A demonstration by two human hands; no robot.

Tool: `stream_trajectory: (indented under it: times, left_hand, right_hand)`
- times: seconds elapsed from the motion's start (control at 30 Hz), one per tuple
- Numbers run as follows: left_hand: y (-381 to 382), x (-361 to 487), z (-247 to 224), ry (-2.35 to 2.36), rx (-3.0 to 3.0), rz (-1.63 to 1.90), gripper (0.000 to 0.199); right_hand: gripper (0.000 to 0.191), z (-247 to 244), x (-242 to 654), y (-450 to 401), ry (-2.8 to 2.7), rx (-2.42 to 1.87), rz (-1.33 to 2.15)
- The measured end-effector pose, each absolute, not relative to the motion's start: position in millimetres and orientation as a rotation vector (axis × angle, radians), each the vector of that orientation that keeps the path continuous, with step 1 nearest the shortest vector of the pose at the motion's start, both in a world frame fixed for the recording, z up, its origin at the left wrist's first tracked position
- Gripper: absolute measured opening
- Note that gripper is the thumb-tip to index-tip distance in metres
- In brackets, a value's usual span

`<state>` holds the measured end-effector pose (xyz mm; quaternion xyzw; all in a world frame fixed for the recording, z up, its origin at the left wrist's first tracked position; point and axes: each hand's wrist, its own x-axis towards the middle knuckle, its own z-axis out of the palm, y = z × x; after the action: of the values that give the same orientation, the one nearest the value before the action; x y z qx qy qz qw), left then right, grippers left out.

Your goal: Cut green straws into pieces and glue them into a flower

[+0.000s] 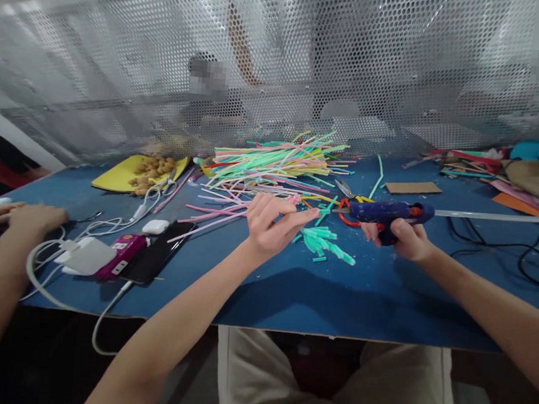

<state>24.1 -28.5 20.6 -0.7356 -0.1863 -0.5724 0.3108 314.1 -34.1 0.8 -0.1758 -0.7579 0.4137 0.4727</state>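
My right hand (pixel 401 235) is wrapped around the grip of a blue hot glue gun (pixel 382 212), and a long clear glue stick (pixel 489 216) sticks out of its back. The gun's nozzle points left toward my left hand (pixel 272 224). That hand has its thumb and index finger pinched at a short teal pipe cleaner piece (pixel 328 208), right by the nozzle. Just below lies a bunch of fluffy teal pipe cleaner pieces (pixel 325 241) on the blue table (pixel 299 299). Red-handled scissors or pliers (pixel 349 220) lie partly hidden behind the gun.
A large pile of coloured pipe cleaners (pixel 277 159) lies at the back. On the left are a yellow sheet (pixel 111 175) with brown lumps, a black phone (pixel 158 255), a purple box (pixel 123 255) and white cables. Cardboard (pixel 412 187) and black cords (pixel 525 246) are right. Another person's hand (pixel 36 222) rests far left.
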Motion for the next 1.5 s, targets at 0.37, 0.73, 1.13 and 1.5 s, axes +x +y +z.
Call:
stream_trajectory:
  times: [0.37,0.73,1.13,1.5]
  left_hand:
    - [-25.6,21.6,12.4,-0.572,-2.026,-1.552,0.006]
    - [-29.6,25.2,17.8,-0.509,-1.953,-1.530,0.013]
    - [-23.9,29.0,26.9,-1.133,-2.300,-1.718,0.030]
    - [-20.0,30.6,27.8,-1.358,-2.516,-1.894,0.031]
  right_hand:
    - [0.051,1.0,313.8,-33.6,-1.862,-0.434,0.984]
    - [0.053,-1.1,313.2,-33.4,-1.874,-0.439,0.973]
    - [0.039,-11.1,370.5,41.2,-1.962,-1.650,-0.040]
    - [0.049,-6.9,382.0,46.6,-1.917,-1.399,-0.102]
